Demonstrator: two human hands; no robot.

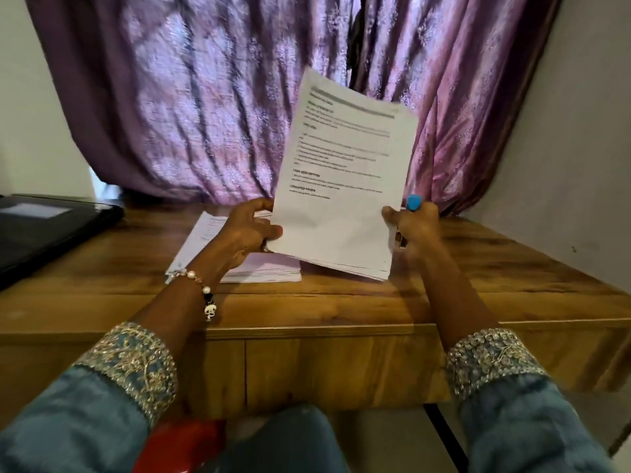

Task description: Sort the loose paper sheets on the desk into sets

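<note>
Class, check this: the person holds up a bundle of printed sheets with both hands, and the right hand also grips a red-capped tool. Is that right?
Not quite. In the head view, the tool in the right hand has a blue cap, not red. The rest stands: both hands, the left hand included, hold up the bundle of printed sheets.

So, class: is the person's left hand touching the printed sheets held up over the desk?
Touching. The head view shows the left hand pinching the lower left edge of the raised printed sheets, thumb on the front face; the right hand holds the opposite edge.
</note>
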